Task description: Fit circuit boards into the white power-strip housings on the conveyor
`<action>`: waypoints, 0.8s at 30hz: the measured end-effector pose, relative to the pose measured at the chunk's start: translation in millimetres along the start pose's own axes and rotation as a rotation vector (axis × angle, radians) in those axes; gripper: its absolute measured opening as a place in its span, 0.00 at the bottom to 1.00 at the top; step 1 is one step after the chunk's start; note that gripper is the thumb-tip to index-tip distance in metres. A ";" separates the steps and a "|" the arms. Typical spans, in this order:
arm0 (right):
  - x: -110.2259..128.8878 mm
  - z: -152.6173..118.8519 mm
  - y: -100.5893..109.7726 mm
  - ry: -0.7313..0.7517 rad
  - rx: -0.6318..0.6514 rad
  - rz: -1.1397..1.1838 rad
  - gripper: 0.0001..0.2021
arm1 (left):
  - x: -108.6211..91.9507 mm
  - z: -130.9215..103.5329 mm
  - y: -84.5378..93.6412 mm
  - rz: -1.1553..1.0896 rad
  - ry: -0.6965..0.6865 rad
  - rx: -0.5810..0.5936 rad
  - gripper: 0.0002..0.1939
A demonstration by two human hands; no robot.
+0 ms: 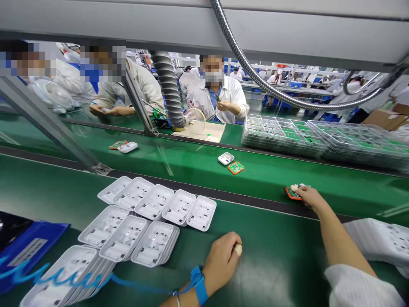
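My right hand (310,197) reaches over the green conveyor belt and grips a green circuit board (292,192) with an orange edge. A bit of something white shows by those fingers, mostly hidden. Down on the green bench, my left hand (222,261) is closed, its fingers curled under and a cream finger cot on the thumb; nothing shows in it. A blue wrist strap (198,285) with a coiled cord circles the left wrist. Left of that hand lie rows of stacked white plastic housings (155,243), open side up.
More white housings (377,238) are stacked at the right. On the belt lie a small white case (226,158) and an orange-edged board (236,167). Clear plastic trays (284,134) stand beyond. A metal post (76,140) and a flexible metal conduit (255,79) cross the view. Co-workers sit opposite.
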State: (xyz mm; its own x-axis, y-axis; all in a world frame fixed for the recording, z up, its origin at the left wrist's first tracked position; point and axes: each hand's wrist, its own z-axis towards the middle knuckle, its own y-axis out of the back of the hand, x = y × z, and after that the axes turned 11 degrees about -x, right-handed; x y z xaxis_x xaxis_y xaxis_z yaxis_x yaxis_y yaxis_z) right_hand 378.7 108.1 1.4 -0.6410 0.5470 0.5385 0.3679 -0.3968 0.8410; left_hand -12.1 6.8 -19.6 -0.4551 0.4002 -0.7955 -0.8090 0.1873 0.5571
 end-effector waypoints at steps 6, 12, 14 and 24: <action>28.4 -138.0 -22.2 0.236 0.304 0.324 0.17 | -0.8 0.6 1.4 -0.048 -0.034 -0.044 0.07; 31.2 -237.2 -19.9 0.455 0.322 0.126 0.11 | 0.9 -0.7 1.8 -0.073 -0.050 -0.067 0.09; 29.8 -238.4 -19.9 0.432 0.178 0.085 0.11 | 2.2 -1.6 1.2 -0.068 -0.041 -0.086 0.10; 43.0 -225.5 -48.9 0.512 0.036 0.428 0.15 | -2.4 -8.4 -1.7 -0.017 -0.020 -0.128 0.09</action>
State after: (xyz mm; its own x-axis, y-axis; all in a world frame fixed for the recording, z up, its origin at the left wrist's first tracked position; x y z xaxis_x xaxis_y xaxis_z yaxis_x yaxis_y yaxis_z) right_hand 181.2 -15.2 -28.6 -0.6689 -0.0759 0.7395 0.6777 -0.4710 0.5646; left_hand -12.7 -2.1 -20.6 -0.4342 0.4164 -0.7988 -0.8580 0.0790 0.5076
